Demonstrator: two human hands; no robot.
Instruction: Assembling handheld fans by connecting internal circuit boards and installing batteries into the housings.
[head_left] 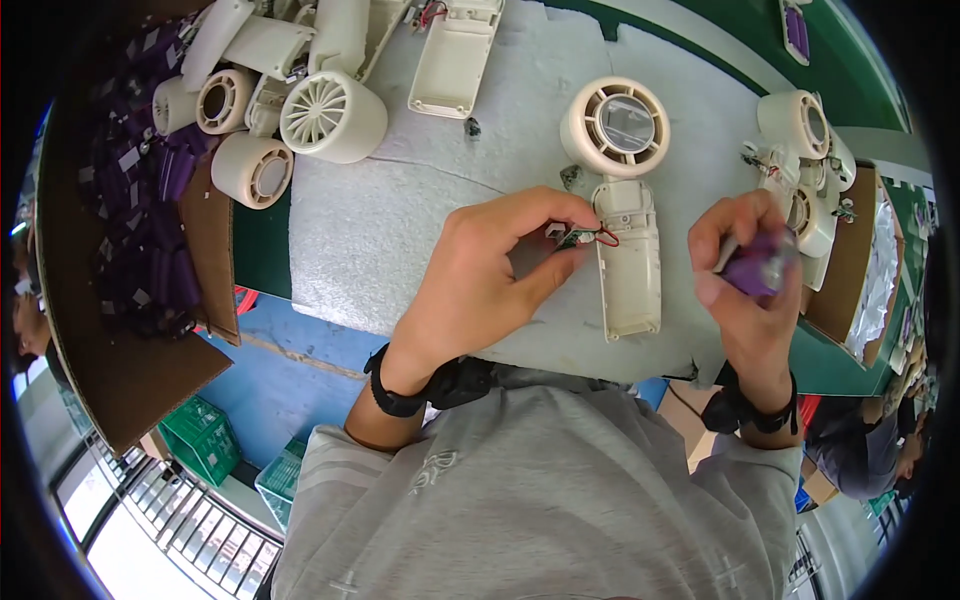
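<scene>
My left hand pinches a small green circuit board between thumb and fingers. A red wire loops from the board across the cream handle shell of a handheld fan, which lies open-side up on the grey foam mat. The shell's round fan head, with a clear disc in its middle, points away from me. To the right of the shell, my right hand is closed around a purple battery cell. Motion blurs the cell and fingertips, so its ends are unclear.
At left, a cardboard box holds many purple cells. Cream fan heads and shells pile beside it. Another shell lies at the mat's far edge. More fan parts sit at right, near a second cardboard box.
</scene>
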